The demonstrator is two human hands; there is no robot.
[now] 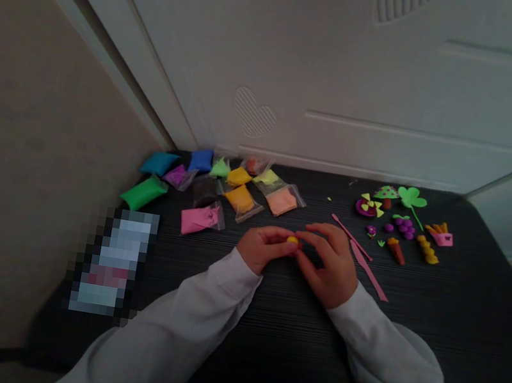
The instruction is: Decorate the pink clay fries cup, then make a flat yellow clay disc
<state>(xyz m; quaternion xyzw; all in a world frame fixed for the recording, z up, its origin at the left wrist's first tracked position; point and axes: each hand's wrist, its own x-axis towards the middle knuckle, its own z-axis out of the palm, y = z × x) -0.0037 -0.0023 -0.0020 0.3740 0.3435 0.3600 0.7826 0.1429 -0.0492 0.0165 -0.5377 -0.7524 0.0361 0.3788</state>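
A small yellow clay ball [292, 240] is pinched between the fingertips of both my hands above the dark table [264, 322]. My left hand [261, 246] is closed on it from the left. My right hand [330, 261] closes on it from the right, fingers curled. Both arms wear white sleeves. Two pink modelling sticks [363, 254] lie just right of my right hand.
Several bags of coloured clay lie at the back left, among them a pink bag [200, 218], a green bag [143, 192] and an orange bag [240, 199]. Finished clay figures sit at the back right: a green clover [411, 198], purple grapes [404, 227], a mushroom [386, 195]. A blurred flat object [113, 263] lies left.
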